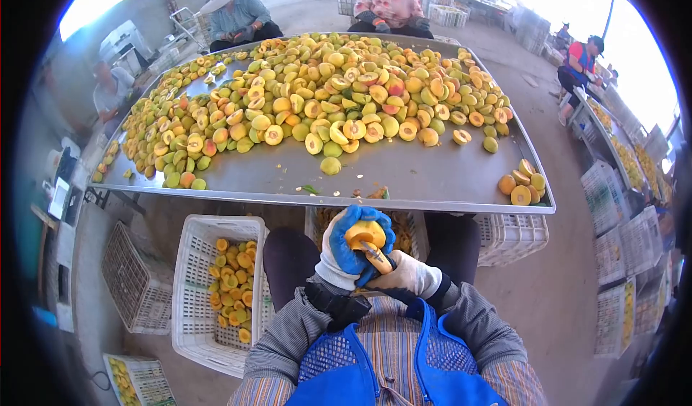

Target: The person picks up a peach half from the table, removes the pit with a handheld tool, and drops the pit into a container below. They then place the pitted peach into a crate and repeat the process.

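My left hand (340,249), in a white glove with a blue coated palm, is closed round a halved yellow peach (365,233) above my lap. The cut face is turned toward me. My right hand (409,275), in a pale glove, grips a short pitting knife (378,259) with a wooden handle. Its metal tip is at the middle of the peach half. Just beyond my hands is the metal table (425,179), with a large heap of peaches (288,103), many of them halved. A small group of peach pieces (522,186) sits at its near right corner.
A white crate (184,290) with peach halves stands left of my legs. Another crate (515,236) is under the table's right side, and scraps lie in a container between my knees. Two people (238,16) (389,6) sit across the table. More crates (609,197) line the right.
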The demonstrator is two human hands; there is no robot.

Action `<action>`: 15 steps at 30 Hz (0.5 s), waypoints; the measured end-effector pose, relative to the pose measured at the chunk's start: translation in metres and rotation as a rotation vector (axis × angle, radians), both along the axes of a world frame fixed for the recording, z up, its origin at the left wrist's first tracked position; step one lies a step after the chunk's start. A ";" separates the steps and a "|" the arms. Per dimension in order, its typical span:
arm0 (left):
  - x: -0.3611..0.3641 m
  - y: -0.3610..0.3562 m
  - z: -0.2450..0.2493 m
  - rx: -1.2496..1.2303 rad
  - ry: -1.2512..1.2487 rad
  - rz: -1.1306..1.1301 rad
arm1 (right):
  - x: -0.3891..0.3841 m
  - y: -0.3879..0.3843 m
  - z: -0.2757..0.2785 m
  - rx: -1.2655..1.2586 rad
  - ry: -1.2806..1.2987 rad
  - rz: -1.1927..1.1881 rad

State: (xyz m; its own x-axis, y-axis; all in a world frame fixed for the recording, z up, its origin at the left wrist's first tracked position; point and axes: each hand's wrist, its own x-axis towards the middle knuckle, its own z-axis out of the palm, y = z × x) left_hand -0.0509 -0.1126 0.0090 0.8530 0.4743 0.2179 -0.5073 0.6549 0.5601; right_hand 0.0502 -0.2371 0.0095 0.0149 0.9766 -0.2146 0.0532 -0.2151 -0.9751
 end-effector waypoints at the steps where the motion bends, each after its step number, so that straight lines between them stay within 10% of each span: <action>1: -0.001 0.001 0.004 -0.199 0.156 0.005 | 0.001 0.001 0.006 -0.077 -0.225 -0.014; 3: -0.004 0.008 -0.002 -0.429 0.352 0.056 | -0.001 0.012 0.029 -0.269 -0.756 0.039; 7: -0.054 0.103 -0.069 -0.181 0.148 0.393 | -0.008 0.007 -0.002 0.050 -0.647 -0.171; 9: -0.114 0.122 -0.058 -0.200 0.320 0.679 | 0.001 0.010 -0.041 -0.036 -0.891 -0.046; 10: -0.138 0.117 -0.050 0.277 0.660 1.016 | 0.016 0.002 -0.095 -0.074 -1.113 0.146; 15: -0.220 0.179 -0.089 0.241 1.062 1.041 | 0.024 0.000 -0.093 -0.155 -0.957 0.066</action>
State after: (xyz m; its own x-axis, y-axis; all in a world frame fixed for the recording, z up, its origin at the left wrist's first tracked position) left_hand -0.2709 0.0666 -0.0801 -0.0263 0.9938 -0.1083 0.0249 0.1090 0.9937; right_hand 0.0747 -0.2370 -0.0837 0.1968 0.9436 -0.2663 0.8257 -0.3060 -0.4738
